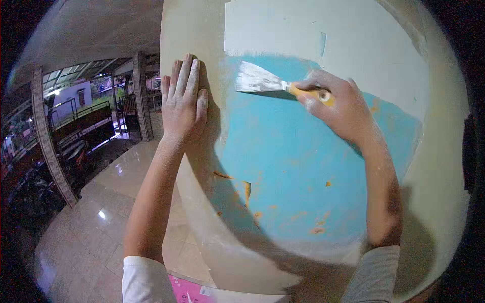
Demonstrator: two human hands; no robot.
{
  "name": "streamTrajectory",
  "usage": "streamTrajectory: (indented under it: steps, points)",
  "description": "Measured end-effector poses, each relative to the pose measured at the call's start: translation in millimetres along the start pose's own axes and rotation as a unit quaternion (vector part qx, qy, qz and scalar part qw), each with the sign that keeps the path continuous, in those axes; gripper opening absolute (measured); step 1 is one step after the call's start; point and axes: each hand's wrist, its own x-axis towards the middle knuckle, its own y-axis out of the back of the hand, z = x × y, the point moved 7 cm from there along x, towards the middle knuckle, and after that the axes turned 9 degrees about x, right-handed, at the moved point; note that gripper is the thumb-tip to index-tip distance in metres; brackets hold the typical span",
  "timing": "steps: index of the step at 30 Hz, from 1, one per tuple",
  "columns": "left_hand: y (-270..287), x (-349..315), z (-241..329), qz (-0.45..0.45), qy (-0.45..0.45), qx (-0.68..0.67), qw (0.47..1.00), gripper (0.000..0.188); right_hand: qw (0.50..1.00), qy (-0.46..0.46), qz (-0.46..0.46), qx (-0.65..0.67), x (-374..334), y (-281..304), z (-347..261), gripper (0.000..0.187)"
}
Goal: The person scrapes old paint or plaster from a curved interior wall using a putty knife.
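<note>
Head view, putty knife (262,81): we see a putty-smeared metal blade with an orange handle, flat against the wall (303,166).
Right hand (338,108): our grip closes round the handle.
Left hand (183,103): spread flat on the wall's edge.
Room: bare blue paint below.

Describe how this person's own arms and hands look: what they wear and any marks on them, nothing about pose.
Both forearms are bare. The left hand and the right hand wear no gloves, and both are dusted with pale powdery residue, heaviest on the fingers and knuckles. A white fabric sleeve covers the left upper arm; the sleeve on the right arm looks grey in shadow. No rings, watch or bracelets are visible.
</note>
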Motion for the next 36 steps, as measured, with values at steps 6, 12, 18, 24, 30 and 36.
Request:
streamTrajectory:
  steps: [6,12,18,24,30,36]
  points:
    - [0.0,1.5,5.1,-0.002,0.007,-0.002,1.000,0.064,0.999,0.023,0.029,0.028,-3.0,8.9,1.3,0.026]
    - [4.0,1.4,1.7,-0.004,0.015,0.002,1.000,0.064,0.997,0.055,0.041,-0.023,4.2,11.6,-14.9,0.022]
    - [2.6,3.8,-0.4,0.012,0.002,-0.004,1.000,0.065,0.994,0.068,0.051,-0.065,17.0,-2.2,-11.5,0.025]
    - [-2.9,-4.6,0.5,-0.006,0.021,0.031,0.999,0.064,0.999,-0.005,0.036,-0.018,-23.3,-23.4,-6.2,0.026]
    - [-3.2,-21.1,40.7,-0.056,0.022,0.014,0.998,0.072,0.991,-0.068,0.112,-0.002,-149.0,-30.4,42.3,0.041]
    - [7.5,22.4,85.4,-0.058,-0.032,0.008,0.998,0.075,0.942,-0.159,0.281,0.095,-181.8,-32.5,50.2,0.048]
